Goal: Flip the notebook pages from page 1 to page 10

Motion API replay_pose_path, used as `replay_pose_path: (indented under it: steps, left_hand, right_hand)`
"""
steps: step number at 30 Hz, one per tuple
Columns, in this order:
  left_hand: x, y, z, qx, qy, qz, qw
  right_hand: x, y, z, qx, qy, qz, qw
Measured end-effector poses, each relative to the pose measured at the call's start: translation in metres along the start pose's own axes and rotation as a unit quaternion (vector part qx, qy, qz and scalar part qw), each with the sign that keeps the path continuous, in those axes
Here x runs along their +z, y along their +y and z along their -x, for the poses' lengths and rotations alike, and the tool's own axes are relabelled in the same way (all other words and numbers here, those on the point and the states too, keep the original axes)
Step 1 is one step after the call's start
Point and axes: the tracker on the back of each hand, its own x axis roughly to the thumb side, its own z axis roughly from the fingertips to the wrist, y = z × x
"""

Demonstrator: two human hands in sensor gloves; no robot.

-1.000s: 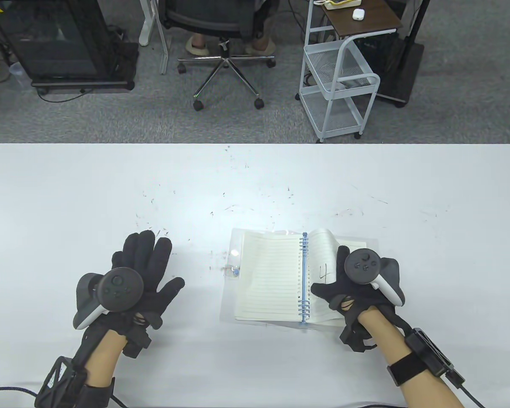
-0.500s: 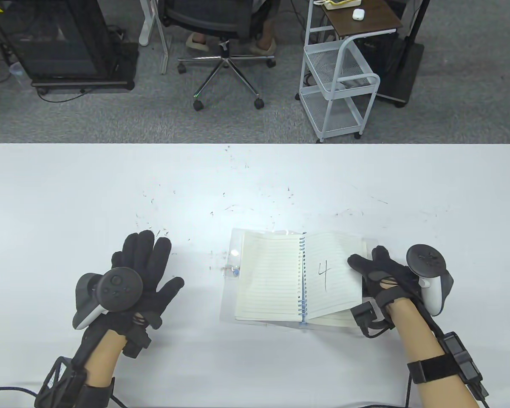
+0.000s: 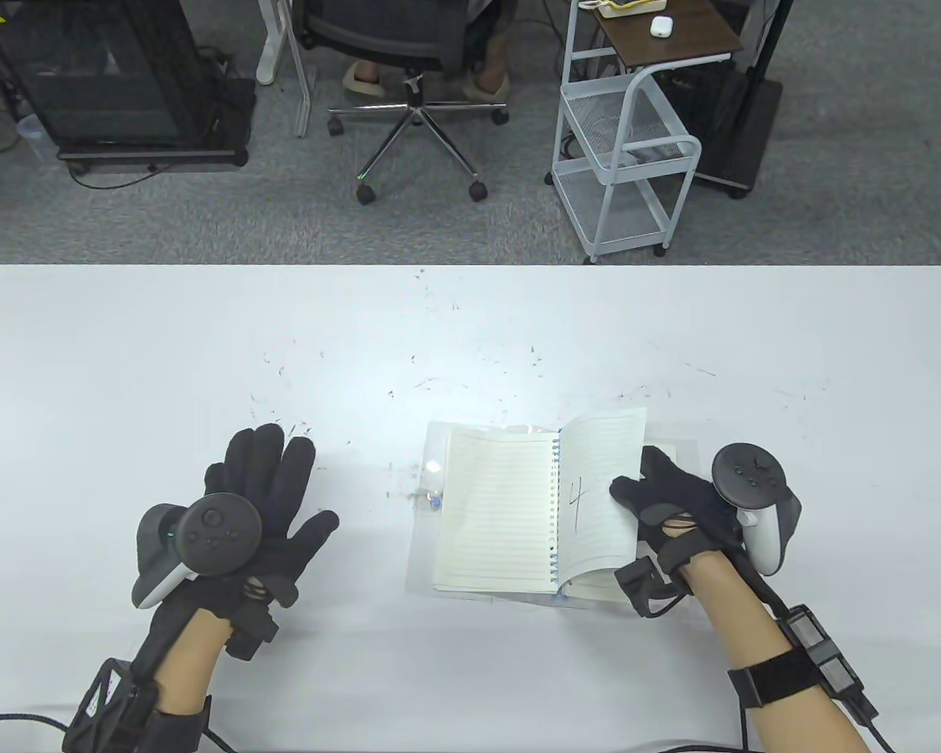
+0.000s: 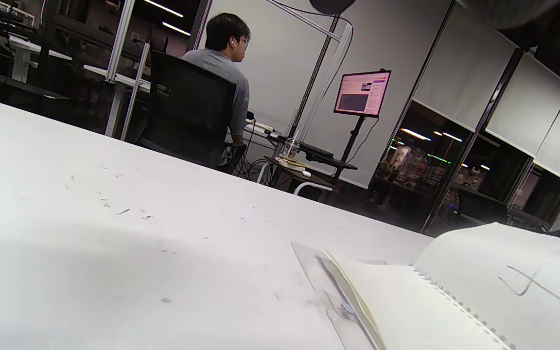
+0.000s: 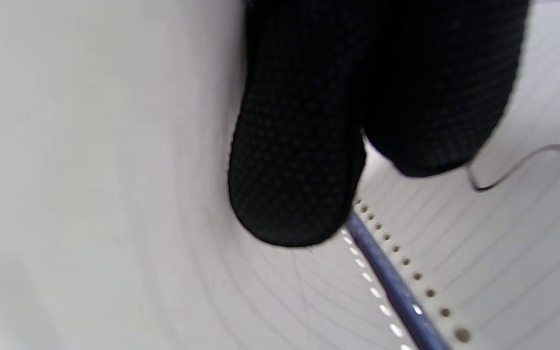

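Note:
A spiral notebook lies open on the white table, right of centre near the front. Its right-hand page, marked "4", is lifted off the stack and tilts up toward the blue spiral. My right hand pinches that page at its outer edge. In the right wrist view two gloved fingertips sit against the paper just above the spiral. My left hand rests flat on the table with fingers spread, well left of the notebook. The left wrist view shows the raised page.
A clear plastic cover sticks out under the notebook's left side. Small dark scuff marks dot the table's middle. Beyond the far edge stand an office chair and a white wire cart.
My right hand moved from near the spiral out to the page's right edge, took hold of page 4 and has lifted it up and leftward. The left hand has not moved.

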Motion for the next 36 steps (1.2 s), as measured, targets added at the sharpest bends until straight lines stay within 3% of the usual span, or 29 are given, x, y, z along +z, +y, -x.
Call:
replay_pose_path:
  steps: [11,20,36]
  left_hand:
    - [0.001,0.002,0.001,0.004,-0.005,-0.006,1.000]
    - [0.001,0.003,0.001,0.005,-0.003,-0.004,1.000]
    - [0.000,0.003,0.001,0.005,-0.005,0.001,1.000]
  right_hand:
    - [-0.021,0.067,-0.042,0.094,-0.051,-0.061,0.992]
    - [-0.039,0.120,-0.050,0.165,-0.052,-0.094,0.980]
    - [-0.050,0.165,-0.038,0.244,-0.043,-0.134,0.959]
